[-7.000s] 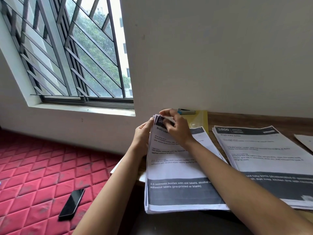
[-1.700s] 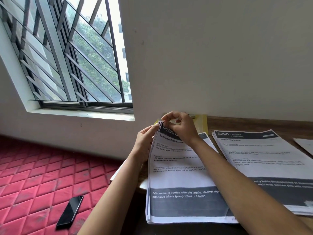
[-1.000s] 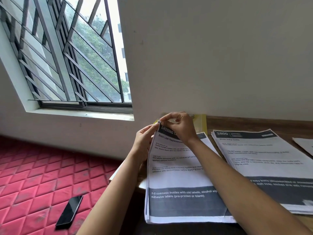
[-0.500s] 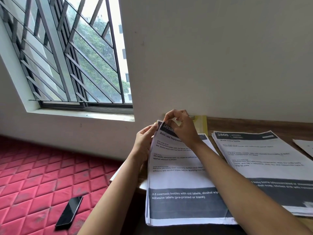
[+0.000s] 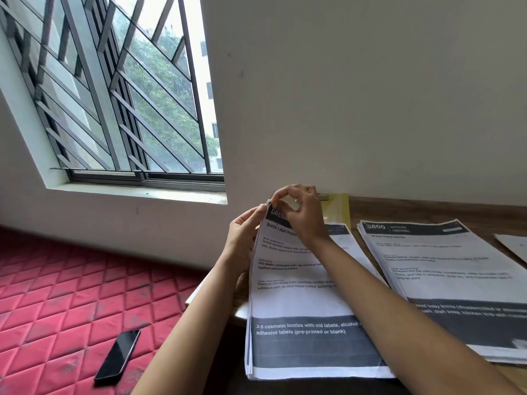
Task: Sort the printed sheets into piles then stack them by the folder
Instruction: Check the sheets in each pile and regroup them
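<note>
A stack of printed sheets point(image 5: 296, 303) titled "Bottle Label Replacement" lies in front of me on the wooden desk point(image 5: 427, 209). My left hand point(image 5: 242, 238) holds the stack's upper left edge, lifted off the desk. My right hand point(image 5: 299, 212) pinches the top left corner of the sheets between thumb and fingers. Under the stack's far end lies a yellow folder point(image 5: 338, 209) against the wall. A second pile of printed sheets point(image 5: 445, 280), headed "Wash baby bottle", lies to the right.
One more sheet point(image 5: 513, 246) shows at the right edge of the desk. A black phone point(image 5: 118, 356) lies on the red quilted mattress point(image 5: 57, 295) at lower left. A barred window point(image 5: 128, 109) and a white wall point(image 5: 370, 95) stand behind.
My right hand's fingers have shifted slightly at the top corner of the stack, working through the sheets there. The left hand keeps its hold on the edge. Both piles stay in place.
</note>
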